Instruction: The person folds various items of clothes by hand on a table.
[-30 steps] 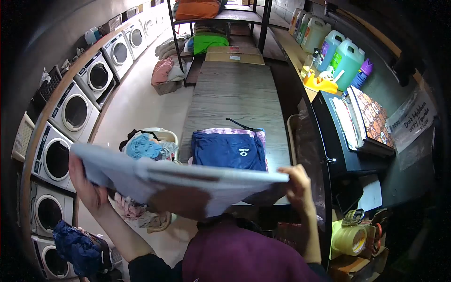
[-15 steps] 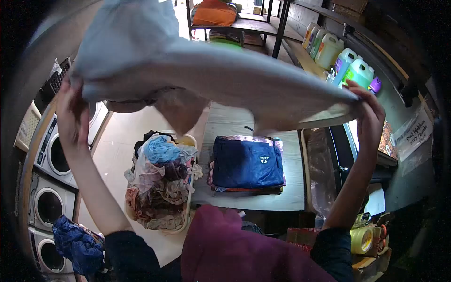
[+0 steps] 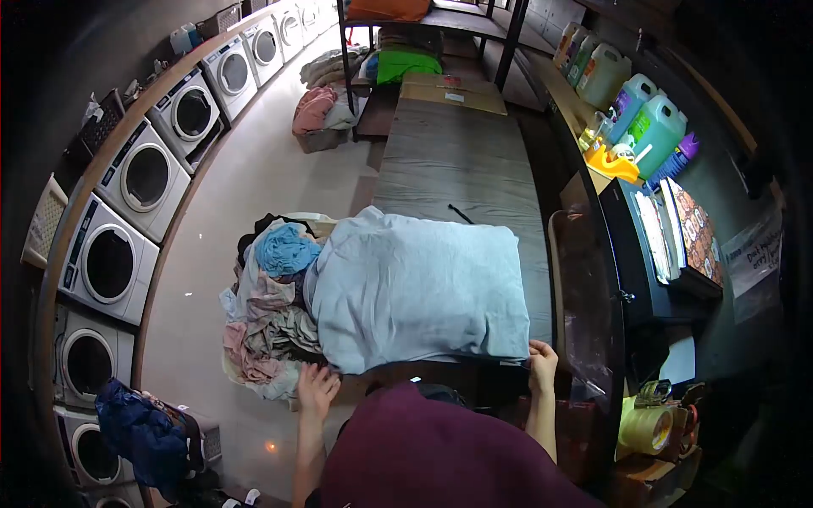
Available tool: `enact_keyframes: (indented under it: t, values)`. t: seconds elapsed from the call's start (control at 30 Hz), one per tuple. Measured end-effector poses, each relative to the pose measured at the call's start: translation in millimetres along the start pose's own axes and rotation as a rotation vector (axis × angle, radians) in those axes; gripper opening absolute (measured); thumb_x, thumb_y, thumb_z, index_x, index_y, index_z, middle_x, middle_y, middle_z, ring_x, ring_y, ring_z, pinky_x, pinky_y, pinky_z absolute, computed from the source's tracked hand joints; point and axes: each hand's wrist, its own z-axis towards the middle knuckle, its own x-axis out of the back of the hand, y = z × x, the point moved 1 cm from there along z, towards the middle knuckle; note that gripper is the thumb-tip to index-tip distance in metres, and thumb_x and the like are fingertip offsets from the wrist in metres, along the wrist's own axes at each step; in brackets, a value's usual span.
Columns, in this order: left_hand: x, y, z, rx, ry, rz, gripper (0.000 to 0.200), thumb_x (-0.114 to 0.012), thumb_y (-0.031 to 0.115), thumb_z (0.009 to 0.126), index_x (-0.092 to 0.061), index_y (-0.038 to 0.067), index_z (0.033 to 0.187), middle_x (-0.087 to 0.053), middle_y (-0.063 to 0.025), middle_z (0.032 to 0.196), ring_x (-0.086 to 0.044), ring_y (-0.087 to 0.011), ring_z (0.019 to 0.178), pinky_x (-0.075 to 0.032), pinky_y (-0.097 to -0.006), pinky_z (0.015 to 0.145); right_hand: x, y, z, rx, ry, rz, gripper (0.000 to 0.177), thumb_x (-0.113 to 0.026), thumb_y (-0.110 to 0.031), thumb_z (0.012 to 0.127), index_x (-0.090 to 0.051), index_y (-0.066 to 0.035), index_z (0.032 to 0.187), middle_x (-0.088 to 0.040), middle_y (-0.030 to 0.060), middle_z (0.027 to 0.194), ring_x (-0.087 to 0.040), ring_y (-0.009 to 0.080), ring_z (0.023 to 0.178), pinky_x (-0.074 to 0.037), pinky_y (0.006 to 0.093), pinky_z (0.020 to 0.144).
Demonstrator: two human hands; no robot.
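Pale cloth (image 3: 423, 288): spread on the counter (image 3: 461, 161), just beyond the fingers; the counter presumably supports its width.
Left hand (image 3: 317, 391): fingers spread wide, beside near-left edge; contact unclear.
Right hand (image 3: 543, 369): fingers narrow at near-right corner, apparently to steady it; grip unconfirmed.
Laundry pile (image 3: 258, 309): beyond left fingers.

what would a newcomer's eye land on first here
Probably the pale cloth spread wide over the near end of the table, the right hand at its near right corner. Next, the heap of laundry at its left, topped by a bright blue bundle, and the row of washers curving along the left wall.
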Motion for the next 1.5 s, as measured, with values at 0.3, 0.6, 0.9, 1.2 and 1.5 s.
enact_keyframes:
  t: [0.3,0.6,0.9,1.2,1.5]
  values:
    - [10.2,-23.8,71.1,-0.421,-0.088,0.848,0.015,-0.068,0.012,0.089,-0.057,0.002,0.091,-0.056,0.0023,0.077,-0.047,-0.0058,0.069,-0.037,-0.0236,0.061,-10.4,-31.5,1.4,0.051,-0.383,-0.260,0.016,-0.074,-0.002,0.077,-0.065,0.003,0.090,-0.067,0.0071,0.082,-0.062,0.0132,0.072,-0.048,0.0254,0.065]
    - [5.7,-7.3,26.9,-0.729,0.098,0.633,0.024,-0.053,0.018,0.100,-0.052,-0.002,0.113,-0.060,-0.0073,0.101,-0.056,-0.0142,0.087,-0.045,-0.0275,0.077,45.5,-50.0,-12.4,0.042,-0.349,0.127,0.016,-0.069,0.002,0.081,-0.056,-0.004,0.089,-0.061,0.0004,0.079,-0.055,0.0083,0.070,-0.043,0.0224,0.071]
    - [-10.8,5.4,-13.7,-0.210,-0.204,1.016,0.045,-0.073,0.033,0.087,-0.063,-0.002,0.114,-0.066,-0.0059,0.096,-0.060,-0.0140,0.081,-0.047,-0.0273,0.069,3.9,-116.0,-20.1,-0.049,-0.387,-0.403,0.035,-0.075,0.012,0.065,-0.057,-0.001,0.092,-0.065,0.0057,0.076,-0.062,0.0138,0.062,-0.047,0.0256,0.055]
    - [-61.0,70.0,5.9,-0.498,-0.231,0.578,0.031,-0.062,0.026,0.096,-0.060,0.001,0.115,-0.064,-0.0045,0.109,-0.056,-0.0119,0.098,-0.045,-0.0298,0.085,-0.6,-178.9,49.0,0.270,-0.435,-0.270,0.020,-0.076,-0.009,0.081,-0.056,-0.007,0.080,-0.059,0.0006,0.073,-0.053,0.0087,0.066,-0.043,0.0238,0.063]
    - [-289.9,270.5,-57.9,-1.060,-0.557,0.456,0.032,-0.055,0.021,0.099,-0.054,-0.002,0.121,-0.066,-0.0115,0.110,-0.064,-0.0185,0.096,-0.051,-0.0314,0.086,-105.9,-402.7,109.4,0.540,-0.451,0.147,0.040,-0.074,-0.013,0.083,-0.061,-0.002,0.119,-0.066,0.0067,0.090,-0.063,0.0150,0.080,-0.054,0.0293,0.067]
